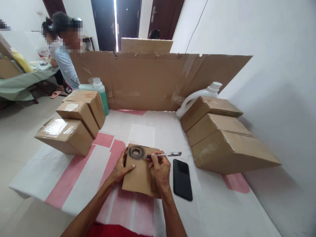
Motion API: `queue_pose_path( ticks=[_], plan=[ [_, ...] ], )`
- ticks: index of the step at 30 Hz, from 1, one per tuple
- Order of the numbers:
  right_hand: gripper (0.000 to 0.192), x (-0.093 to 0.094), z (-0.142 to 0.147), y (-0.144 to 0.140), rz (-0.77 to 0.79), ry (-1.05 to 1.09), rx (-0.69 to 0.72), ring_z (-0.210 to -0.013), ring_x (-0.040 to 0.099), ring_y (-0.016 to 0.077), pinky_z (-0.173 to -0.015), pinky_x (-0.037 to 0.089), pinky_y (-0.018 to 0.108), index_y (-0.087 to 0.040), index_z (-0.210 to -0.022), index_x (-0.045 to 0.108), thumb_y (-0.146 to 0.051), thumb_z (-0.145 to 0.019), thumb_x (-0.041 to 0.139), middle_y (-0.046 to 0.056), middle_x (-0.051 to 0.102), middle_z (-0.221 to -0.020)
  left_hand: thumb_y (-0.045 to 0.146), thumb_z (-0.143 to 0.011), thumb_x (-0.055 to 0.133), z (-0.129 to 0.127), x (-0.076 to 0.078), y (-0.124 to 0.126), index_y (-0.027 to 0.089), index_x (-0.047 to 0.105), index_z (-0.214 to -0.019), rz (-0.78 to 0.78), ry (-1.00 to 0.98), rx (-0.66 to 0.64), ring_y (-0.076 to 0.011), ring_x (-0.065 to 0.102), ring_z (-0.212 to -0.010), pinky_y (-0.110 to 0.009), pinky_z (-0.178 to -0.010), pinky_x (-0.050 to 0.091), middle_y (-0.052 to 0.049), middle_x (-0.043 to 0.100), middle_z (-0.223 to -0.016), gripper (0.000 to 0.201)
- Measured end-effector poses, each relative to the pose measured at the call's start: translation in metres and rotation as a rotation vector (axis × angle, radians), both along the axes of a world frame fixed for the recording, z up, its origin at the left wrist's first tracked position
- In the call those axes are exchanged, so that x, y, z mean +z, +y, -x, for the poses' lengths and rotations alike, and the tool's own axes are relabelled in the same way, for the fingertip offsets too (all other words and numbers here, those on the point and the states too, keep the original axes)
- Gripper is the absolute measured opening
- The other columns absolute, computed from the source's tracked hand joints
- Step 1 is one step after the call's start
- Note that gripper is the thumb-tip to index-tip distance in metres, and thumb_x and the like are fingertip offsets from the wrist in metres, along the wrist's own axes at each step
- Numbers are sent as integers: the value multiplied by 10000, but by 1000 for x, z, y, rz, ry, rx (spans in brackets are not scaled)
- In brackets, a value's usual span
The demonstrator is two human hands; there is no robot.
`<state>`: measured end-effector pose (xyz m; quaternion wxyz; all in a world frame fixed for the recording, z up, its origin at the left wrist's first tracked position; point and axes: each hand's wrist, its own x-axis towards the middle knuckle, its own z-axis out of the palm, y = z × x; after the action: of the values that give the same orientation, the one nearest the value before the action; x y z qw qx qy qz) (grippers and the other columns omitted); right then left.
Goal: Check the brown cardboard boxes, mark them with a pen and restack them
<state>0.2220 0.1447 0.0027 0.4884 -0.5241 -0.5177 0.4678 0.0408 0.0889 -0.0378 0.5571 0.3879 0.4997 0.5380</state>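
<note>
A small brown cardboard box [140, 179] lies in front of me. Near its upper left corner is an oval hole [136, 151] ringed by dark scribbled ink. My left hand [122, 167] grips the box's left edge, thumb flat on top and fingers behind the side. In my right hand [160, 168] is a pen [170, 154] with a clear barrel, its tip close to the right side of the dark ring. Whether the tip touches the cardboard, I cannot tell. Just right of that hand, a black smartphone [182, 179] rests on the tablecloth.
Cardboard boxes stand at the left [71, 131] and right [229, 144] of the table. Behind them are a green-liquid bottle [102, 95] and a white jug [197, 95]. A cardboard panel [148, 82] closes off the back. Another person [66, 62] sits beyond at the left.
</note>
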Motion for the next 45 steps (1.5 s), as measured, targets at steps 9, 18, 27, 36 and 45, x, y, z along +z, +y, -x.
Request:
queue_pose_path(
  ticks=[9,18,27,36,45],
  plan=[
    [252,-1,-55,88,71,-513,-147,-744,681,227,-662,454,304,-217,-829,563,-451,-924,555,81,729,-801,504,-731,850,2,-6,2,226,256,-1599,10,4,14,-367,467,-1443,-481,-1166,439,-175,469,-1564,1088],
    [196,-10,-53,68,252,-1008,-24,-993,695,305,-790,443,340,-149,-1028,652,-327,-984,584,182,726,-1042,532,-693,865,0,0,1,229,311,-1576,30,10,35,-380,490,-1424,-484,-1138,472,-173,502,-1540,1086],
    [656,-12,-116,-24,506,-1259,-122,-1213,549,465,-887,494,509,-51,-1177,577,-620,-865,669,281,594,-1210,518,-747,834,-1,-3,0,231,276,-1587,1,-27,22,-370,504,-1412,-464,-1113,494,-171,501,-1540,1049],
    [725,-25,-122,-23,499,-1149,-167,-1153,632,440,-855,517,458,-72,-1204,550,-676,-817,659,290,620,-1180,528,-722,845,0,-7,0,232,295,-1586,-6,-23,51,-362,508,-1409,-464,-1137,470,-167,505,-1538,1066],
    [1056,-23,-120,-15,615,-943,-244,-1150,642,505,-860,514,522,15,-1340,433,-675,-619,777,402,609,-1248,474,-773,828,2,-13,-3,228,192,-1610,5,-69,46,-362,485,-1427,-475,-1129,476,-182,468,-1557,1079]
  ],
)
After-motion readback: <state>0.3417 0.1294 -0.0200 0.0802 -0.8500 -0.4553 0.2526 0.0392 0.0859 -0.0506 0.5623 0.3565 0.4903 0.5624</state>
